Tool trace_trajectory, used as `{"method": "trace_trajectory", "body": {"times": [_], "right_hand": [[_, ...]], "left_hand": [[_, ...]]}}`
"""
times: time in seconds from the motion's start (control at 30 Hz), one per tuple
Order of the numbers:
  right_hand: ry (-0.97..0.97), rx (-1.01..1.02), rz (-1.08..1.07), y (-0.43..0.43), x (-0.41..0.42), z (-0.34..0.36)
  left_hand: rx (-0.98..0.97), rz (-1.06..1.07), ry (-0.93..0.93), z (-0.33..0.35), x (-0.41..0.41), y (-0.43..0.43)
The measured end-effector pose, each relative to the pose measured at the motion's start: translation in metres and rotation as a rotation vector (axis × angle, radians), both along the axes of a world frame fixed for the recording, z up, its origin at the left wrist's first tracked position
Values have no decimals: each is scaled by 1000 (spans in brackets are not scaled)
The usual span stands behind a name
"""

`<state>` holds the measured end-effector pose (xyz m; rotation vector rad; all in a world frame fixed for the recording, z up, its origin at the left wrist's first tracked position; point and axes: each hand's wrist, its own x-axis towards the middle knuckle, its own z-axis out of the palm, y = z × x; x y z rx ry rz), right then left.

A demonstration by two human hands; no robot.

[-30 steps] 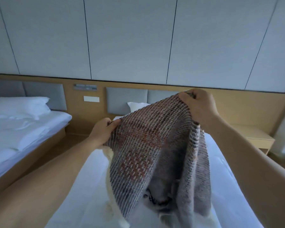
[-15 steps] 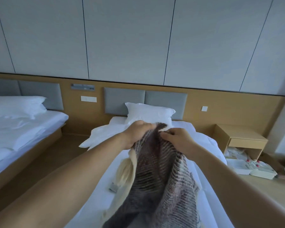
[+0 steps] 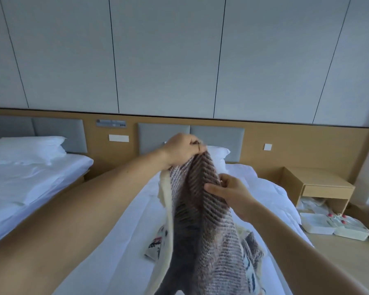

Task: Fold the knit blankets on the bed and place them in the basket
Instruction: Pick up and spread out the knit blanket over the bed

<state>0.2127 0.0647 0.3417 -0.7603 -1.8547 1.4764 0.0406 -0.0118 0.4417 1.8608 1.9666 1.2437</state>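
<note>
Your bed (image 3: 126,241) takes up the middle, with the white sheet bare down its left half, so that's the flat room you've got. A second bed (image 3: 30,182) sits off the bed's left side; your forearm hides most of the gap between them.

The knit blanket (image 3: 207,209) hangs bunched over the bed's middle. Its cream border runs down its left edge and its lower end drops out of shot at the bed's foot.

A wooden nightstand (image 3: 324,179) stands right of the bed's head. Open wood floor (image 3: 339,262) runs along the bed's right edge, but white lidded containers (image 3: 320,225) sit on it close to the bed, so that side's tighter.

Another patterned knit (image 3: 156,243) lies on the bed under the hanging one, peeking out on both sides.

Your left hand (image 3: 182,152) is up in front of the bed's pillow (image 3: 219,153), fingers curled tight on the blanket's top edge. Your right hand (image 3: 232,194) is lower, toward the bed's right side, thumb and fingers pinching a fold of the same blanket.
</note>
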Motion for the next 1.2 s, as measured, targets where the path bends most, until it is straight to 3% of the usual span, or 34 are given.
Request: {"method": "trace_trajectory", "body": {"times": [0.2,0.3,0.5,0.63,0.77,0.87,0.97,1.07,1.2], "right_hand": [[-155,-16,-33,2,19,-40],[-205,-55,-21,10,40,-55],[216,-255,120,14,60,12],[350,-276,125,14,58,56],[418,-282,37,6,40,67],[229,-184,-171,-3,19,57],[43,-78,-156,-12,4,42],[-77,-37,-42,-20,-5,31],[-140,73,0,-19,-10,31]], "left_hand": [[255,325,30,52,-26,2],[277,464,49,50,-49,-2],[7,567,-115,-18,-99,-3],[-123,566,-209,-51,-107,-7],[-216,519,-165,-61,-99,-9],[-405,439,-177,-64,-75,-17],[-594,160,-322,-63,-53,-20],[-618,-226,-616,-59,-33,-21],[-693,-416,-571,-65,-12,-18]]}}
